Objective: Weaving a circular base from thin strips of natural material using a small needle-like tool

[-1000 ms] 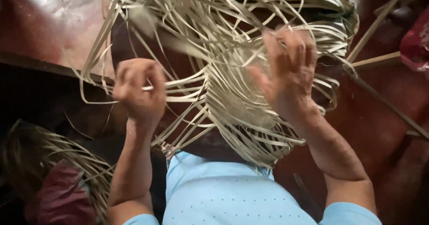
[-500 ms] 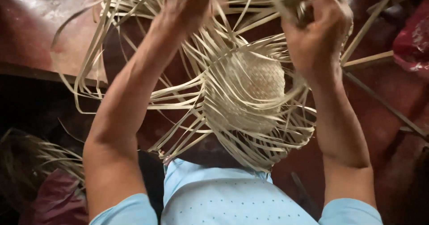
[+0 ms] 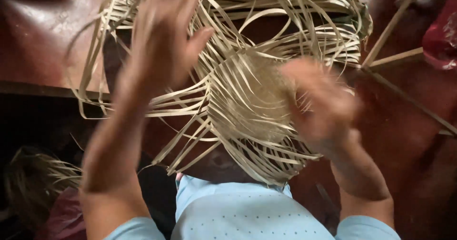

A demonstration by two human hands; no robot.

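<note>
Right hand (image 3: 319, 102): pressed against the woven centre (image 3: 247, 102) of a half-made straw piece, fingers seemingly curled onto its right edge. Heavy motion blur, so I can't tell whether they are actually closed on strips or just resting against the weave. It looks like the steadying side: the palm backs the dense part so it doesn't flop.

Left hand (image 3: 166, 35): raised, fingers spread apart, thumb out to the right, nothing clamped in it. It sits in front of the loose strips (image 3: 285, 25) at upper left, touching or just above them (blur again, can't separate the two). An open palm there reads as sorting or sweeping the free ends, not gripping.

The piece itself: a tight woven disc in mid-frame, held up off the lap, between the two hands. Long pale flat strips fan out from it in every direction, looping over the top and hanging down toward the person's light blue shirt (image 3: 238, 216). Holding it aloft probably keeps the unwoven ends free to hang and separate instead of tangling underneath.

Around it: reddish-brown floor (image 3: 43, 35) behind, thin pale sticks (image 3: 395, 56) lying crossed at upper right, a red bag-like thing (image 3: 440, 35) at the right edge. Lower left, another bundle of straw (image 3: 33, 178) on something pinkish, well apart from the hands.
</note>
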